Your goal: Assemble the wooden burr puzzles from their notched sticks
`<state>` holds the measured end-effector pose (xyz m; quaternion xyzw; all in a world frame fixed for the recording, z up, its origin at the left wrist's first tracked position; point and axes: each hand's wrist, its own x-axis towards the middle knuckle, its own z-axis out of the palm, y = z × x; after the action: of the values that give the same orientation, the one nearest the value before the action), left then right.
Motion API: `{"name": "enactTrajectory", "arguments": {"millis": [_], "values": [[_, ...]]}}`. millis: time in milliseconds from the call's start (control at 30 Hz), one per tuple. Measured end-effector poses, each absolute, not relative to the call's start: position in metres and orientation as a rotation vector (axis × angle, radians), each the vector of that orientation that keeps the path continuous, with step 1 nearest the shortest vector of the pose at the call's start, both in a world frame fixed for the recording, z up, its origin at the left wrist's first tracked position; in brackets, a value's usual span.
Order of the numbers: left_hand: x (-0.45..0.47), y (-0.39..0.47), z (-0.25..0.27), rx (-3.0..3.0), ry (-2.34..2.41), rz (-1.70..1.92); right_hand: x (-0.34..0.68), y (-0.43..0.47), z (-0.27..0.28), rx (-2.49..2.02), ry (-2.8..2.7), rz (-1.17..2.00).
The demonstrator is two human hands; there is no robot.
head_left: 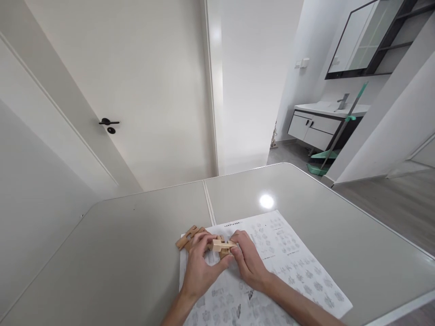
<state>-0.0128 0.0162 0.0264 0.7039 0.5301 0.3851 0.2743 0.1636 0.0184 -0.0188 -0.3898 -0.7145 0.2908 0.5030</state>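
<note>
Nearest, two bare forearms and a printed paper sheet (302,271) are cut off by the lower edge; the sheet's small gray figures and lettering are too faint to read. Above the sheet, the left hand (200,269) and right hand (250,261) are both closed around a small pale wooden block assembly (217,245), the fingers hiding its ends and how its parts join. Left of it, flat brown wooden pieces (185,240), partly covered by the left hand, overlap the sheet's corner and the gray worktop (136,253). Beyond stands a white door (146,90); far right, a mirror cabinet (360,40) is cropped at the top.
</note>
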Motion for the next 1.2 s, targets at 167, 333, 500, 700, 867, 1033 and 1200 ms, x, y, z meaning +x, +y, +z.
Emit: {"name": "enactTrajectory", "arguments": {"millis": [167, 333, 500, 700, 867, 1033, 1200], "values": [[-0.007, 0.012, 0.031, 1.89, 1.463, 1.022, 0.167, 0.021, -0.015, -0.889, -1.772, 0.472], [-0.004, 0.009, 0.033, 1.904, 1.495, 1.058, 0.169, 0.023, -0.016, -0.886, -1.799, 0.328], [-0.006, 0.011, 0.035, 1.908, 1.519, 1.058, 0.167, 0.023, -0.017, -0.926, -1.865, 0.232], [-0.005, 0.002, 0.025, 1.92, 1.54, 1.024, 0.174, 0.033, -0.011, -1.024, -1.774, 0.156], [-0.008, -0.003, 0.014, 2.153, 1.523, 1.032, 0.195, 0.047, -0.009, -1.237, -1.546, 0.368], [-0.026, 0.016, 0.014, 2.412, 1.428, 0.832, 0.196, 0.046, -0.01, -1.197, -1.643, 0.621], [-0.045, 0.028, 0.011, 2.48, 1.421, 0.65, 0.19, 0.046, -0.011, -1.162, -1.633, 0.786]]}}
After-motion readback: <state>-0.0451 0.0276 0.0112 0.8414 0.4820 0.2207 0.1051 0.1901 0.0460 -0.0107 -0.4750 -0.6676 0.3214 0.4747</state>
